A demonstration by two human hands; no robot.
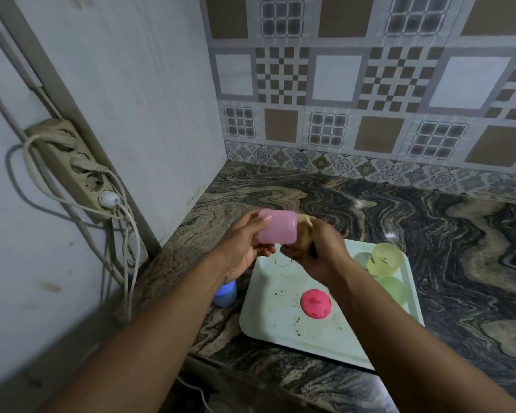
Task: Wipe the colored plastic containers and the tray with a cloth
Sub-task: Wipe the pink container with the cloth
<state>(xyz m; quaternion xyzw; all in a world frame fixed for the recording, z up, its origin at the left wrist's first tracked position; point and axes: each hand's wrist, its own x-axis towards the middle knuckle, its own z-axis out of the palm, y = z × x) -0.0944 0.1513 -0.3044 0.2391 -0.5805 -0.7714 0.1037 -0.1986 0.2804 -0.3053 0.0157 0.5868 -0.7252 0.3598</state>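
Note:
My left hand [245,242] grips a pink plastic container [277,228], held on its side above the counter. My right hand [316,251] holds a bunched yellowish cloth [306,225] pressed against the container's right end. Below them lies a pale tray [268,326] with brownish stains. On the tray sit a pink lid [315,303], a yellow container [385,259] and a green container [392,289]. A blue container [225,295] stands on the counter left of the tray, partly hidden by my left forearm.
The tray lies on a dark marbled counter [429,222] in a corner with a patterned tile backsplash. A power strip [72,165] with dangling cables hangs on the left wall. The counter's front edge runs just below the tray.

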